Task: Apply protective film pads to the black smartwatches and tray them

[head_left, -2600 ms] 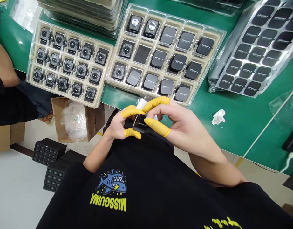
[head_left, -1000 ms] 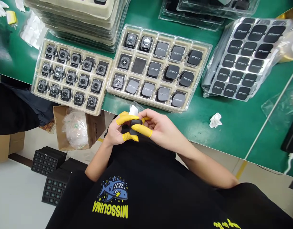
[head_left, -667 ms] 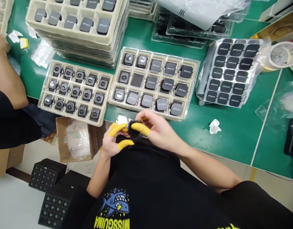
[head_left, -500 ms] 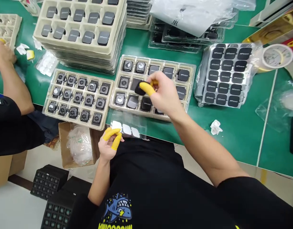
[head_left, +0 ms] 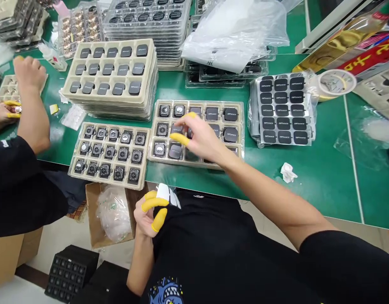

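Observation:
My right hand (head_left: 202,139), with yellow finger cots on its thumb and a finger, is over the middle of a beige tray (head_left: 241,145). Its fingers are apart and I see nothing held in them. Under the fingertips, a dark square piece (head_left: 176,128) sits in a tray cell, partly hidden. Some cells hold watch cases (head_left: 163,129) with their backs up; others hold dark squares with pale lettering (head_left: 230,114). At the table's front edge, my left hand (head_left: 147,215), also in yellow finger cots, holds a clear sheet of white stickers (head_left: 164,193) between its fingers, thumb apart.
A second tray of watch cases (head_left: 144,169) lies to the left, below a tall tray stack (head_left: 152,80). On the right are a sheet of black labelled squares (head_left: 283,110), a tape roll (head_left: 336,82) and crumpled paper (head_left: 288,172). A co-worker's hands (head_left: 30,78) work at far left.
My right hand has opened from its pinch on a dark square piece and no longer holds it. The left hand's sticker sheet has tilted. The camera view has shifted.

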Tool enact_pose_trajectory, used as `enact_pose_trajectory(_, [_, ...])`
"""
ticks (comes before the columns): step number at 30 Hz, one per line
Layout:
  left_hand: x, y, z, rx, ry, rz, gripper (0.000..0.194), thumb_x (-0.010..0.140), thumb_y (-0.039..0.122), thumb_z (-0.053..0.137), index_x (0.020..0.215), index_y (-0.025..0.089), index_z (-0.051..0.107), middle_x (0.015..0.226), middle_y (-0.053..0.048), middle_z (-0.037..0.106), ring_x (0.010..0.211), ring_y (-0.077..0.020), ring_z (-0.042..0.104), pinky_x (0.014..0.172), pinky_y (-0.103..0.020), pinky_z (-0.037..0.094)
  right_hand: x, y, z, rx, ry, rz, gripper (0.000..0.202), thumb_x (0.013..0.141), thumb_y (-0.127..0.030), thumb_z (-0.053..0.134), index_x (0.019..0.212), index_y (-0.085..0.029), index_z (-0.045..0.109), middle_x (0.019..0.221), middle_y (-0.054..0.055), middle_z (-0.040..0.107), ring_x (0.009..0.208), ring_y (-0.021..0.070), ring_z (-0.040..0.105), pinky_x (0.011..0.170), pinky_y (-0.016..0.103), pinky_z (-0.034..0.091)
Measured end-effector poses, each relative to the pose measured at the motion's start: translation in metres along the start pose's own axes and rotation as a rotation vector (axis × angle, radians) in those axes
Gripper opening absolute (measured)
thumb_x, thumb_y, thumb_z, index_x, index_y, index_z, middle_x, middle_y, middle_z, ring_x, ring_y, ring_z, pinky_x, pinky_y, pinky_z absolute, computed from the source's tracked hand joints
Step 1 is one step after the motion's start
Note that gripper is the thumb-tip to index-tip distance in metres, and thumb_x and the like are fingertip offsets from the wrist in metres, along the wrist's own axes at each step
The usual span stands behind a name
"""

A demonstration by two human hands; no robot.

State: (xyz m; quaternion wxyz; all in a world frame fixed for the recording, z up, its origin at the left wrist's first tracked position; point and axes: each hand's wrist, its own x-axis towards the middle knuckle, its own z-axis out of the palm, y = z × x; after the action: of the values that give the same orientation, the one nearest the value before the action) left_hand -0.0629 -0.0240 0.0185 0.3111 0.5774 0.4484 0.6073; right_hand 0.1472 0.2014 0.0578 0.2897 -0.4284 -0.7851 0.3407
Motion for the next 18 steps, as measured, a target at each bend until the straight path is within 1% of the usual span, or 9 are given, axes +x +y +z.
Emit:
enact_pose_trajectory(3, [0.012, 0.01, 0.0, 0.009, -0.098, 0.096, 0.017, 0.094, 0.026, 0.084, 0.11, 0.022, 0.084, 0.086, -0.004, 0.075, 0.07, -0.0167, 0.072, 0.059, -0.028, 0.058, -0.036, -0.015, -0.015, 0.359, -0.333, -0.091, 0.047, 0.106, -0.062, 0.07, 0.133, -0.022, 0.069, 0.129, 0.011, 0.077, 0.112, 0.0273, 0.073, 0.095, 0.042, 0.059])
enact_pose_trajectory(5, [0.018, 0.014, -0.001, 0.05, -0.136, 0.148, 0.017, 0.093, 0.026, 0.085, 0.109, 0.022, 0.083, 0.083, -0.003, 0.075, 0.067, -0.016, 0.07, 0.057, -0.028, 0.057, -0.059, -0.02, -0.021, 0.352, -0.462, -0.089, 0.058, 0.101, -0.062, 0.078, 0.142, -0.022, 0.067, 0.129, 0.011, 0.078, 0.113, 0.0279, 0.073, 0.095, 0.042, 0.058])
enact_pose_trajectory(6, [0.02, 0.015, -0.001, 0.079, -0.145, 0.168, 0.016, 0.093, 0.025, 0.085, 0.108, 0.022, 0.082, 0.082, -0.002, 0.075, 0.066, -0.0157, 0.069, 0.057, -0.028, 0.057, -0.069, -0.02, -0.023, 0.264, -0.464, -0.085, 0.055, 0.101, -0.056, 0.079, 0.141, -0.021, 0.067, 0.126, 0.011, 0.078, 0.111, 0.028, 0.073, 0.094, 0.041, 0.057])
enact_pose_trajectory(9, [0.024, 0.013, -0.004, 0.23, -0.143, 0.214, 0.012, 0.093, 0.023, 0.084, 0.104, 0.022, 0.082, 0.078, -0.001, 0.076, 0.063, -0.0157, 0.07, 0.056, -0.027, 0.059, -0.089, -0.021, -0.025, -0.09, -0.378, -0.113, 0.017, 0.108, -0.027, 0.064, 0.122, -0.022, 0.072, 0.106, 0.009, 0.077, 0.094, 0.0248, 0.07, 0.079, 0.036, 0.049])
enact_pose_trajectory(10, [0.025, 0.012, -0.005, 0.313, -0.137, 0.234, 0.012, 0.093, 0.021, 0.084, 0.105, 0.022, 0.082, 0.079, -0.001, 0.078, 0.064, -0.0163, 0.072, 0.057, -0.027, 0.061, -0.095, -0.024, -0.024, -0.18, -0.353, -0.139, 0.017, 0.107, -0.019, 0.058, 0.116, -0.023, 0.073, 0.1, 0.007, 0.075, 0.089, 0.0235, 0.067, 0.075, 0.034, 0.045])
enact_pose_trajectory(12, [0.027, 0.008, -0.008, 0.504, -0.112, 0.291, 0.017, 0.095, 0.016, 0.081, 0.11, 0.022, 0.082, 0.086, -0.004, 0.083, 0.071, -0.0188, 0.08, 0.065, -0.029, 0.067, -0.107, -0.034, -0.023, -0.309, -0.303, -0.2, 0.024, 0.103, -0.01, 0.053, 0.108, -0.023, 0.072, 0.093, 0.007, 0.073, 0.082, 0.0223, 0.063, 0.071, 0.034, 0.04])
enact_pose_trajectory(15, [0.03, 0.0, -0.011, 0.726, -0.05, 0.394, 0.024, 0.097, 0.013, 0.079, 0.12, 0.021, 0.081, 0.099, -0.008, 0.087, 0.088, -0.0239, 0.087, 0.081, -0.035, 0.074, -0.128, -0.059, -0.023, -0.367, -0.275, -0.255, 0.022, 0.105, -0.01, 0.053, 0.103, -0.022, 0.071, 0.09, 0.008, 0.072, 0.08, 0.023, 0.061, 0.07, 0.037, 0.04])
enact_pose_trajectory(16, [0.029, -0.003, -0.013, 0.771, -0.035, 0.42, 0.026, 0.098, 0.014, 0.079, 0.123, 0.019, 0.08, 0.101, -0.01, 0.088, 0.093, -0.0255, 0.088, 0.084, -0.037, 0.075, -0.134, -0.067, -0.025, -0.333, -0.315, -0.26, 0.018, 0.108, -0.014, 0.056, 0.102, -0.022, 0.071, 0.09, 0.007, 0.072, 0.079, 0.0228, 0.061, 0.07, 0.037, 0.041])
enact_pose_trajectory(18, [0.025, -0.008, -0.016, 0.83, -0.006, 0.469, 0.033, 0.097, 0.018, 0.083, 0.129, 0.017, 0.079, 0.105, -0.012, 0.087, 0.1, -0.0282, 0.088, 0.087, -0.039, 0.075, -0.138, -0.076, -0.033, -0.192, -0.461, -0.27, 0.009, 0.111, -0.029, 0.067, 0.105, -0.022, 0.071, 0.093, 0.005, 0.075, 0.081, 0.0222, 0.065, 0.07, 0.036, 0.044])
